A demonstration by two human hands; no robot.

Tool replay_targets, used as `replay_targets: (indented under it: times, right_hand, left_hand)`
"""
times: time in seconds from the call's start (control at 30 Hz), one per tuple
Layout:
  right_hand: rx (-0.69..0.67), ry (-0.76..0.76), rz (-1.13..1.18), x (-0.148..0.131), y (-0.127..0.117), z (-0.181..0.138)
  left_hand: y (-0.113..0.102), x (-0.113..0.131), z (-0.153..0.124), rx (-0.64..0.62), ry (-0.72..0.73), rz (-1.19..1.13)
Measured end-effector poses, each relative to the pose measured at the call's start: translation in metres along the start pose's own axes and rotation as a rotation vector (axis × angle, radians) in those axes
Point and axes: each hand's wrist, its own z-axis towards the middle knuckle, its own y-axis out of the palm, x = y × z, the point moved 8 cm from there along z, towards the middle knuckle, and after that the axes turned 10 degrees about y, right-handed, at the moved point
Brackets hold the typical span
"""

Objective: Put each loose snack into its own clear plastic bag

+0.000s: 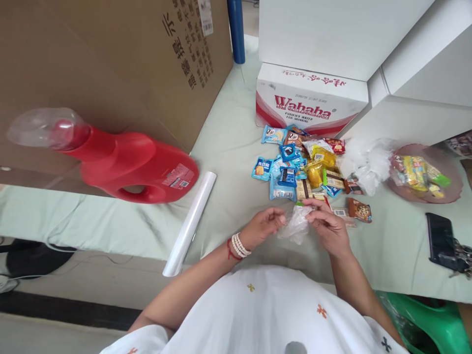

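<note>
A clear plastic bag [297, 227] hangs crumpled between my two hands, close to my body at the table's front edge. My left hand [266, 225], with a beaded bracelet at the wrist, pinches the bag's left side. On the opposite side, the fingers of my right hand [326, 222] grip the bag's edge. Just beyond my hands lies a heap of small wrapped snacks [287, 176] in blue, yellow, brown and red packets. A brown cookie packet [360, 210] rests to the right of my right hand. Several more clear bags [368, 164] sit bunched beside the heap.
A Wahaha water carton [309, 101] stands behind the snacks. At the right are a pink bowl [455, 184] with packets in it and a phone [439, 238] with keys. Leftward lie a plastic film roll [190, 223] and a red jug [136, 164], before a big cardboard box [121, 64].
</note>
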Motion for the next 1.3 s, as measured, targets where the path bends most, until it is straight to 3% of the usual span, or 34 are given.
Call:
replay_targets:
  times: [0.1, 0.23, 0.33, 0.47, 0.53, 0.7, 0.8, 0.87, 1.0, 1.13, 1.23, 1.3]
  right_hand:
    - [0.006, -0.040, -0.005, -0.008, -0.008, -0.002]
    - [-0.025, -0.042, -0.075, -0.002, -0.033, -0.016]
    - [-0.080, 0.065, -0.372, 0.019, -0.055, -0.032]
    - [0.235, 0.107, -0.570, 0.014, -0.081, -0.045]
    - [0.227, 0.076, -0.549, -0.001, -0.059, -0.040]
    - [-0.056, 0.097, -0.433, -0.020, 0.020, 0.008]
    - [-0.379, 0.208, -0.207, -0.009, 0.050, 0.026]
    - [-0.453, 0.303, -0.040, -0.001, 0.053, 0.028]
    - [-0.277, 0.412, 0.182, 0.009, 0.041, 0.024]
    - [-0.043, 0.507, 0.287, 0.022, 0.034, 0.013]
    - [0.163, 0.471, 0.211, 0.030, 0.027, 0.004]
    - [0.218, 0.381, 0.099, 0.031, 0.030, -0.003]
  left_hand:
    - [0.001, -0.003, 0.000, -0.024, 0.022, 0.049]
    - [-0.037, 0.000, -0.005, 0.266, 0.089, 0.019]
    - [-0.057, 0.006, -0.014, 0.385, 0.104, -0.107]
    - [-0.048, 0.017, -0.022, 0.338, 0.083, -0.273]
    - [-0.032, 0.031, -0.024, 0.250, 0.119, -0.232]
    - [0.002, 0.063, -0.031, -0.074, 0.227, -0.008]
    - [-0.012, 0.069, -0.039, -0.083, 0.260, -0.031]
    - [-0.033, 0.067, -0.042, 0.031, 0.251, -0.161]
    - [-0.065, 0.053, -0.041, 0.289, 0.175, -0.458]
    - [-0.084, 0.037, -0.029, 0.521, 0.124, -0.591]
    - [-0.087, 0.017, -0.023, 0.641, 0.028, -0.592]
    - [-0.075, 0.000, -0.022, 0.618, -0.107, -0.543]
